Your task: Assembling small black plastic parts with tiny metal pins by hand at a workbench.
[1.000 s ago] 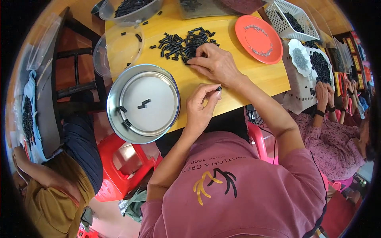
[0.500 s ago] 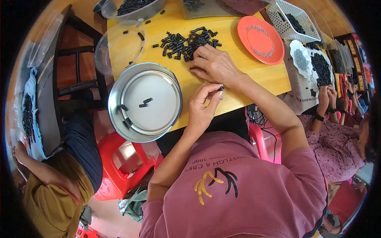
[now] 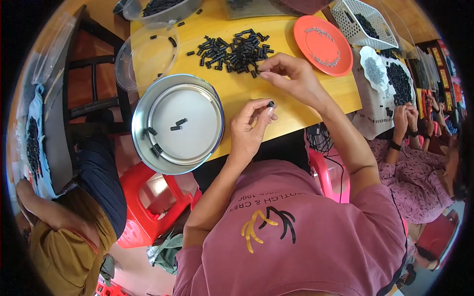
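Note:
My left hand (image 3: pixel 249 129) is raised over the near edge of the yellow table, pinching a small black plastic tube (image 3: pixel 271 104) upright between thumb and fingertips. My right hand (image 3: pixel 295 81) is just right of a loose pile of black tubes (image 3: pixel 237 53). Its thumb and index finger close on a small dark piece, apparently another tube, mostly hidden by the fingertips. Left of my left hand stands a round metal tin (image 3: pixel 220 126) with several black tubes lying on its bottom.
An orange-red plate (image 3: pixel 323 27) of small clear pieces sits right of the pile. Beyond it is a white basket (image 3: pixel 345 27) of black parts. A clear round lid (image 3: pixel 123 64) overhangs the table's left edge. Co-workers sit at both sides; a red stool (image 3: pixel 136 217) stands at lower left.
My right hand has drawn back from the pile, to the right and slightly nearer, with its fingertips pinched. My left hand has shifted slightly left, still holding its tube.

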`<state>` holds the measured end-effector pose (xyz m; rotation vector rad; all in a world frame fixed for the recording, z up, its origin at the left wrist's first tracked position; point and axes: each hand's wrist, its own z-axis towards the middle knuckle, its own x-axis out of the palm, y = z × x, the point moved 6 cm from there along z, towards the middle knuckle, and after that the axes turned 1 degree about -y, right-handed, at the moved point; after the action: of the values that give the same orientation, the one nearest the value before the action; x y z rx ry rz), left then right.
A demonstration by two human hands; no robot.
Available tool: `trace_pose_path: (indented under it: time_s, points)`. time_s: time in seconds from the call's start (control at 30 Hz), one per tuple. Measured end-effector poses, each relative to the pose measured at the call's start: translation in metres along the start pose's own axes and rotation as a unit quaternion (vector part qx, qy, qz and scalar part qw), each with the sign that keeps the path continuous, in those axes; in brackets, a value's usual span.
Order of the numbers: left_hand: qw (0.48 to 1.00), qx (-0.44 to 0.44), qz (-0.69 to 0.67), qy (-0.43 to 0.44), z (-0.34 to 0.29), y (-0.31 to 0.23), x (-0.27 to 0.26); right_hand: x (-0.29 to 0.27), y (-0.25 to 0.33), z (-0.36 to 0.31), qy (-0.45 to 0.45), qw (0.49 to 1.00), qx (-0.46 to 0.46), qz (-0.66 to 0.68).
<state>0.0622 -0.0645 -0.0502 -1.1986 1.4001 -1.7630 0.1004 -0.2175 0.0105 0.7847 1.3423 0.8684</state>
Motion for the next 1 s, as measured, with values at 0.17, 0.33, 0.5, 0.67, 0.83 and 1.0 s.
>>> trace_pose_path:
  time_s: [0.17, 0.33, 0.5, 0.67, 0.83, 1.0]
  points:
    - [1.000, 0.006, 0.006, -0.005, 0.000, -0.001, -0.001, -0.005, -0.004, -0.039, 0.044, 0.966, 0.094, 0.238]
    - [1.000, 0.010, 0.012, -0.016, 0.001, -0.003, 0.000, 0.005, -0.006, -0.056, 0.081, 0.953, 0.101, 0.273]
    - [1.000, 0.009, 0.011, -0.015, 0.001, -0.003, 0.001, 0.012, -0.018, -0.062, 0.052, 0.951, 0.109, 0.285]
    - [0.999, 0.008, 0.023, -0.021, 0.001, -0.001, 0.000, 0.001, 0.000, -0.059, 0.049, 0.996, 0.006, 0.076]
    - [0.999, 0.010, 0.030, -0.013, 0.002, -0.004, 0.001, -0.002, 0.012, -0.058, 0.030, 0.995, -0.095, -0.011]
    - [1.000, 0.004, 0.018, -0.011, 0.001, -0.003, 0.001, 0.005, -0.007, -0.065, -0.026, 0.981, 0.017, 0.191]
